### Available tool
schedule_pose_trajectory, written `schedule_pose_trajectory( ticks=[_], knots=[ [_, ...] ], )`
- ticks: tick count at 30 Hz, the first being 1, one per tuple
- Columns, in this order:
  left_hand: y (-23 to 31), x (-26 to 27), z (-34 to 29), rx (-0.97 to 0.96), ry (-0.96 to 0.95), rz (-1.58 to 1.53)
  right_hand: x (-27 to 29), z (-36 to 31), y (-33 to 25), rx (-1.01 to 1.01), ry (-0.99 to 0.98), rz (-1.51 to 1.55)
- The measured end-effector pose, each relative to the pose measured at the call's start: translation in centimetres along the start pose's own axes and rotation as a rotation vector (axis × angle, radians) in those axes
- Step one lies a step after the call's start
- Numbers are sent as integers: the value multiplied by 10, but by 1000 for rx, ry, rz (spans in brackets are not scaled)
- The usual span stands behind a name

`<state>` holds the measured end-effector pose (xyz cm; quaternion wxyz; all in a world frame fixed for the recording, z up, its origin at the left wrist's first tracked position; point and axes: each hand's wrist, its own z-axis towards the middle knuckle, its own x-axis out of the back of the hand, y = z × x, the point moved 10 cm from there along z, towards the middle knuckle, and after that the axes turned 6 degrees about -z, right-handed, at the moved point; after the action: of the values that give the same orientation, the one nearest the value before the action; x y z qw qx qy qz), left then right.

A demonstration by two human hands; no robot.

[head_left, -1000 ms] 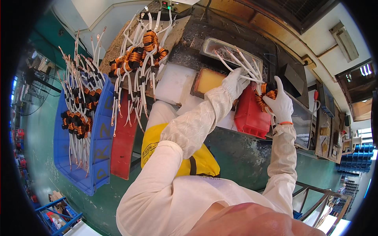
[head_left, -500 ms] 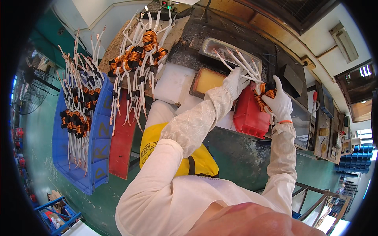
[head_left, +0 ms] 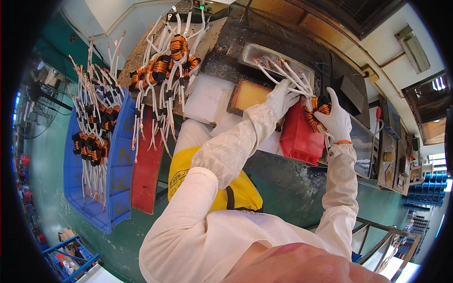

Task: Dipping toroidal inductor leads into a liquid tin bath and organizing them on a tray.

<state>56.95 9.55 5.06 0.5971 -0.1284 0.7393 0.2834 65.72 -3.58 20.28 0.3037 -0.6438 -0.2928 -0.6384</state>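
Note:
In my gloved right hand [head_left: 338,119] is a ring-shaped coil [head_left: 313,114] wound with copper-coloured wire, with black wrapping on it. My thumb and fingers grip its right side. Several white sleeved leads [head_left: 298,79] run from the coil up and left, their bare metal ends over a shallow framed tray [head_left: 250,55]. My gloved left hand [head_left: 282,98] is closed round these leads near their middle; part of its grip is hidden. Just below the coil, a red plastic bin [head_left: 300,137] stands at the bench edge.
More coils with white leads [head_left: 163,68] are heaped on a board at the left. A blue crate [head_left: 119,174] beside it holds several others. A yellow block in a brown frame [head_left: 249,95] and a white sheet [head_left: 206,99] lie left of my hands. A dark box [head_left: 351,94] stands at right.
My right hand and the coil have shifted very slightly right and down. The lead tips have moved a little to the left; both hands keep their grip.

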Motion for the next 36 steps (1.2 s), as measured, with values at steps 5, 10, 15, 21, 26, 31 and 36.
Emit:
schedule_pose_trajectory(
  ticks=[5,10,15,21,26,31,36],
  knots=[
    [3,-6,-5,-11,45,33,-3,3,3,0,5,2],
    [4,-16,-7,-1,13,65,-1,4,1,-13,-14,9],
    [7,-14,-6,0,17,93,0,6,-5,-11,-51,-9],
    [5,-13,-6,34,32,125,2,10,-8,11,-48,-50],
    [7,-4,4,65,65,179,0,17,-11,26,-43,-71],
    [6,-7,6,99,34,196,1,20,-12,4,-81,-88],
    [7,-5,7,108,40,166,0,22,-14,2,-99,-96]
  ],
)
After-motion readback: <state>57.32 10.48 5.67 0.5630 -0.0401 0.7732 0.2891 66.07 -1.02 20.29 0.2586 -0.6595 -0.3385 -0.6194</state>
